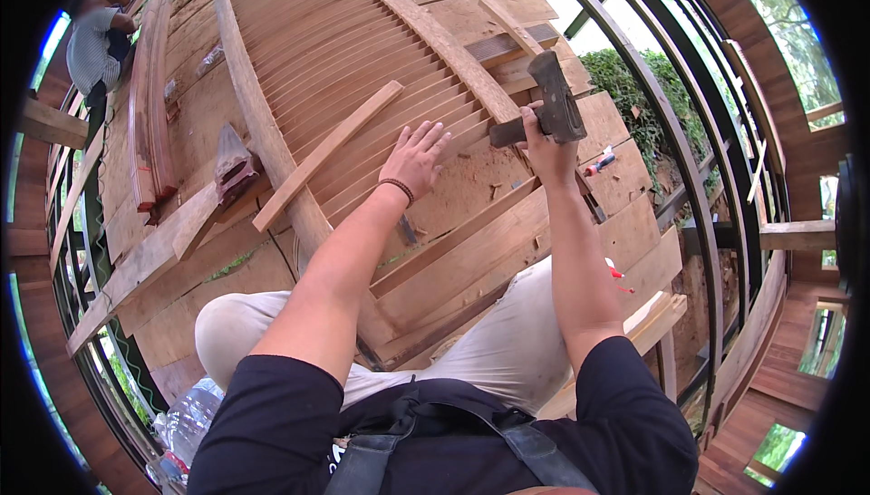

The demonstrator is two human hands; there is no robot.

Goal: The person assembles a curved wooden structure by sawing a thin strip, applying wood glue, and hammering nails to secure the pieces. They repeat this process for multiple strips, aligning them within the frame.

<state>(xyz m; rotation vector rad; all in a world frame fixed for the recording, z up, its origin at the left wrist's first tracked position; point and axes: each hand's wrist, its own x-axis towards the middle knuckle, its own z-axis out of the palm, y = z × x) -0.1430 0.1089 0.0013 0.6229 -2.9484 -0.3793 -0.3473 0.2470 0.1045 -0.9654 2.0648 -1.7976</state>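
Note:
My left hand [416, 161], a beaded bracelet at its wrist, rests with fingers spread over the near slats of a large wooden louvered panel [313, 60]. The panel has many thin parallel slats between two long side rails. In my right hand [549, 143], the fingers wrap round a dark, blocky tool [560, 101] with a part sticking out to the left. Its exact kind I cannot make out. It is held over the near end of the panel's right rail [471, 78]. A loose wooden strip [331, 152] lies slantwise across the slats and the left rail [263, 119].
A red-and-blue hand tool [599, 165] lies on the boards to the right. Long reddish mouldings [149, 105] lie at the left, where another person [95, 49] sits. Plastic bottles [190, 418] stand at lower left. Dark metal railings [671, 132] curve along the right edge.

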